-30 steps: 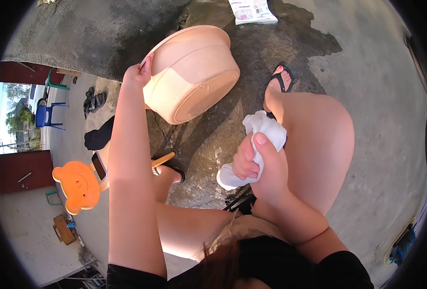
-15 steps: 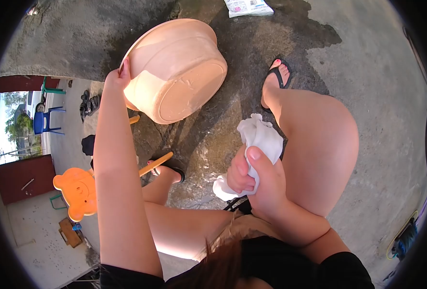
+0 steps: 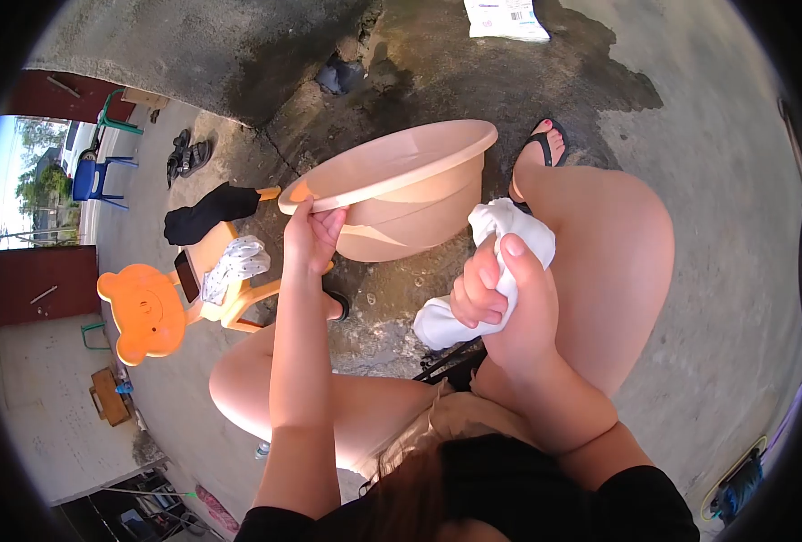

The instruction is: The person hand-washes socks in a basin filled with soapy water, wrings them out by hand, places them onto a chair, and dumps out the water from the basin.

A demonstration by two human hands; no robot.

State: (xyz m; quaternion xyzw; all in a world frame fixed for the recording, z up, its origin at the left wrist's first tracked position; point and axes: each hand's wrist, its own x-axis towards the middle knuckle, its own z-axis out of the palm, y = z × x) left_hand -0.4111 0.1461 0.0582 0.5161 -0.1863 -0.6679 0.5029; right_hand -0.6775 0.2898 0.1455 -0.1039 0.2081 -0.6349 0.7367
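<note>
My left hand (image 3: 313,237) grips the near left rim of a large peach-coloured plastic wash basin (image 3: 419,210), thumb at the edge and fingers against the outer wall. The basin leans slightly over the wet concrete; part of its inside shows, but its bottom inside is hidden. My right hand (image 3: 509,303) is closed round a bunched white cloth (image 3: 520,228), above my lap. One end of the cloth sticks out above the fist, and the other hangs out below it to the left.
An orange bear-faced chair (image 3: 148,312) stands at left, holding a black garment (image 3: 211,212), a spotted cloth (image 3: 238,264) and a dark phone-like object (image 3: 187,275). Sandals (image 3: 188,158) lie beyond it. A white packet (image 3: 506,20) lies on the floor ahead.
The basin has swung down from steeply tipped, underside showing, to nearly level and closer to me. My left hand came with it. My right hand keeps the white cloth, slightly further right.
</note>
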